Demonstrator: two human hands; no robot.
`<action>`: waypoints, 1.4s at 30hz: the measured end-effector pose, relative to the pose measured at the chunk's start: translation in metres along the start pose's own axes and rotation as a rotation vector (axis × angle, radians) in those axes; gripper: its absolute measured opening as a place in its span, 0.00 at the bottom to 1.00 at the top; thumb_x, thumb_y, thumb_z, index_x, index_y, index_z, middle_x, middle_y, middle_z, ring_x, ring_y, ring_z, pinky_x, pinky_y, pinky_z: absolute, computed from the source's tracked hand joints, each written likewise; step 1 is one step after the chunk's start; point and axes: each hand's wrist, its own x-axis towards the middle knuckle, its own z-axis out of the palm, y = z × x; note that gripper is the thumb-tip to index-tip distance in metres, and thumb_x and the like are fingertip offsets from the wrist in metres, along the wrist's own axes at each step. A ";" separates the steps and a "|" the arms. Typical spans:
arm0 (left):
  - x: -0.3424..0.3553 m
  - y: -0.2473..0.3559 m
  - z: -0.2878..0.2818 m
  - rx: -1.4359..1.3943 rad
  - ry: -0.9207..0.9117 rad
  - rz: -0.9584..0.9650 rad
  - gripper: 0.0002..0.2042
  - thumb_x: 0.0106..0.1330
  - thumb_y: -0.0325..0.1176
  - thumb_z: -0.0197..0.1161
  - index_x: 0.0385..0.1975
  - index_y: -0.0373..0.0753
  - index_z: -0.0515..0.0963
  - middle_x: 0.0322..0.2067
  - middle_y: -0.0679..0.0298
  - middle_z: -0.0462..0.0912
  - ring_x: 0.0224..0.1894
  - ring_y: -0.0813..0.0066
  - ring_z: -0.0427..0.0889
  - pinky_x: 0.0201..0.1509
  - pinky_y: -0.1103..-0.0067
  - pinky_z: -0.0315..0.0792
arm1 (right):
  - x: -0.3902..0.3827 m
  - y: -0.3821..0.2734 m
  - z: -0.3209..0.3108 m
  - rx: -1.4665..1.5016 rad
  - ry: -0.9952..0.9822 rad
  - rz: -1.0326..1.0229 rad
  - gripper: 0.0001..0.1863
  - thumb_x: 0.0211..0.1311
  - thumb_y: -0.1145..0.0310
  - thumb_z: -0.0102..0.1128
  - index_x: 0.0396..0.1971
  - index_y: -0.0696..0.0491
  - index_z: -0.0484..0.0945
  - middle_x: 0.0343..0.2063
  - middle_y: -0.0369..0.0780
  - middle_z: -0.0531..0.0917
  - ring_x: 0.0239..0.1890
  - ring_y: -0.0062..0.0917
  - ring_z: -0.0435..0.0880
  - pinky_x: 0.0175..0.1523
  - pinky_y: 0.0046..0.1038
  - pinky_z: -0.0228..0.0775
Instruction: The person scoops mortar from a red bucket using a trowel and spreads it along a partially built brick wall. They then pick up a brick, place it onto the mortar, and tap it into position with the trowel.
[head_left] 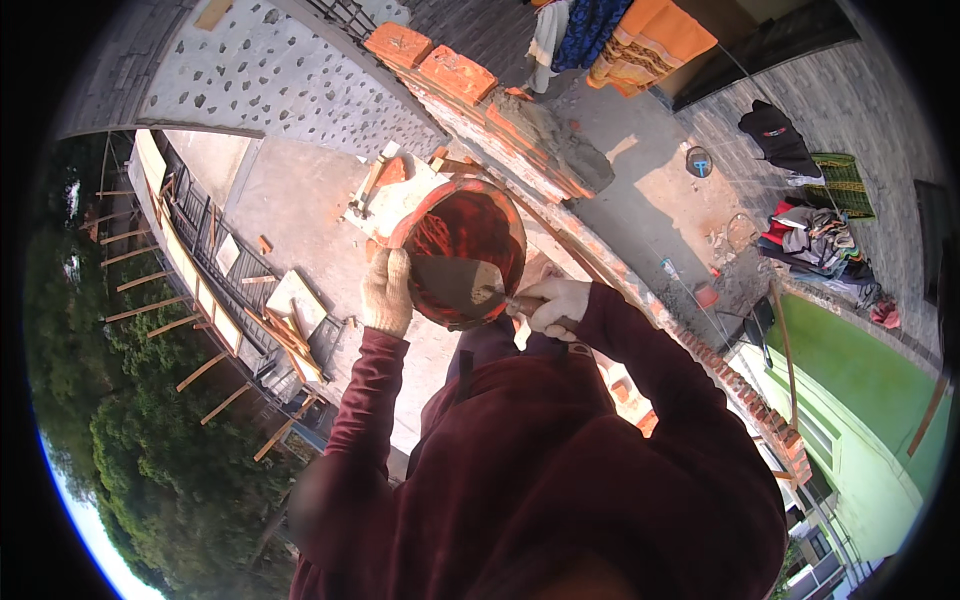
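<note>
A round bucket point(516, 240), stained red and grey inside, is tilted so that its mouth faces me. My left hand point(386, 294), in a pale work glove, is closed on the left side of its rim. In my right hand point(557, 305), also gloved, is the handle of a trowel point(450, 283). The trowel's broad, flat blade lies across the lower part of the bucket's mouth, with a lighter smear near the handle. How much mortar is in the bucket I cannot tell.
A partly built brick wall point(470, 125) runs diagonally past the bucket, with loose bricks point(458, 74) on top. Boards point(290, 340) lie at the left, near a roof edge with projecting wooden bars point(150, 281). Cloths point(650, 45) hang beyond the wall; clothes point(820, 240) lie piled at the right.
</note>
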 end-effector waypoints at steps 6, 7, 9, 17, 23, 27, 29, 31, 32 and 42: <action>0.022 -0.057 0.016 -0.395 0.130 -0.237 0.16 0.81 0.45 0.54 0.46 0.37 0.80 0.36 0.75 0.77 0.37 0.87 0.71 0.40 0.84 0.68 | -0.034 -0.032 -0.037 0.055 0.193 -0.144 0.26 0.60 0.76 0.56 0.60 0.64 0.71 0.20 0.34 0.73 0.15 0.17 0.69 0.19 0.22 0.58; 0.024 -0.062 0.019 -0.433 0.127 -0.241 0.15 0.81 0.46 0.54 0.43 0.40 0.79 0.33 0.77 0.75 0.34 0.88 0.70 0.37 0.84 0.67 | -0.038 -0.036 -0.052 0.042 0.234 -0.165 0.25 0.60 0.76 0.56 0.59 0.64 0.71 0.20 0.34 0.73 0.15 0.18 0.70 0.19 0.22 0.59; 0.022 -0.071 0.024 -0.459 0.160 -0.237 0.15 0.81 0.47 0.53 0.39 0.43 0.78 0.30 0.78 0.72 0.31 0.89 0.67 0.34 0.85 0.65 | -0.039 -0.045 -0.071 0.013 0.342 -0.255 0.25 0.61 0.76 0.56 0.60 0.64 0.71 0.20 0.34 0.73 0.15 0.17 0.70 0.19 0.22 0.59; -0.005 -0.121 0.008 -0.364 0.137 -0.383 0.13 0.79 0.47 0.57 0.37 0.45 0.76 0.29 0.77 0.74 0.29 0.87 0.73 0.32 0.83 0.70 | 0.082 -0.070 -0.195 -0.996 1.155 -0.404 0.20 0.57 0.69 0.64 0.50 0.57 0.78 0.33 0.49 0.84 0.38 0.46 0.85 0.46 0.42 0.77; -0.015 -0.126 0.036 -0.550 0.056 -0.648 0.11 0.77 0.44 0.60 0.46 0.44 0.76 0.35 0.67 0.82 0.32 0.77 0.84 0.37 0.75 0.83 | 0.069 -0.065 -0.171 -0.954 1.386 -0.374 0.11 0.60 0.68 0.59 0.40 0.56 0.74 0.37 0.55 0.84 0.44 0.53 0.83 0.48 0.48 0.76; -0.029 -0.143 0.076 -0.553 -0.101 -0.824 0.12 0.77 0.45 0.59 0.47 0.44 0.73 0.39 0.65 0.84 0.41 0.74 0.85 0.46 0.70 0.82 | -0.005 -0.004 -0.092 -0.814 1.336 -0.490 0.16 0.60 0.66 0.62 0.45 0.56 0.74 0.36 0.56 0.83 0.41 0.56 0.83 0.43 0.47 0.75; -0.025 -0.147 0.126 -0.466 -0.217 -0.855 0.12 0.77 0.44 0.59 0.47 0.42 0.73 0.39 0.64 0.84 0.41 0.73 0.85 0.45 0.70 0.82 | -0.034 0.025 -0.050 -0.679 1.223 -0.572 0.19 0.61 0.64 0.64 0.49 0.57 0.74 0.35 0.55 0.82 0.40 0.56 0.83 0.42 0.46 0.76; -0.029 -0.144 0.177 -0.435 -0.297 -0.887 0.12 0.75 0.42 0.58 0.47 0.40 0.73 0.38 0.62 0.84 0.39 0.70 0.86 0.43 0.70 0.83 | -0.057 0.050 -0.010 -0.523 1.154 -0.544 0.24 0.61 0.63 0.65 0.55 0.58 0.73 0.36 0.54 0.83 0.40 0.53 0.84 0.44 0.43 0.76; -0.029 -0.159 0.200 -0.388 -0.347 -0.869 0.12 0.74 0.41 0.58 0.46 0.39 0.73 0.36 0.60 0.84 0.34 0.68 0.86 0.39 0.70 0.83 | -0.065 0.056 0.011 -0.455 1.128 -0.492 0.27 0.61 0.63 0.65 0.57 0.61 0.73 0.37 0.53 0.84 0.41 0.51 0.86 0.46 0.40 0.77; -0.043 -0.201 0.381 0.502 -1.277 0.054 0.24 0.74 0.48 0.58 0.61 0.37 0.74 0.57 0.54 0.82 0.58 0.62 0.81 0.62 0.69 0.73 | -0.060 0.114 0.040 0.074 1.020 -0.416 0.31 0.62 0.68 0.63 0.64 0.63 0.68 0.36 0.46 0.84 0.37 0.36 0.86 0.45 0.35 0.77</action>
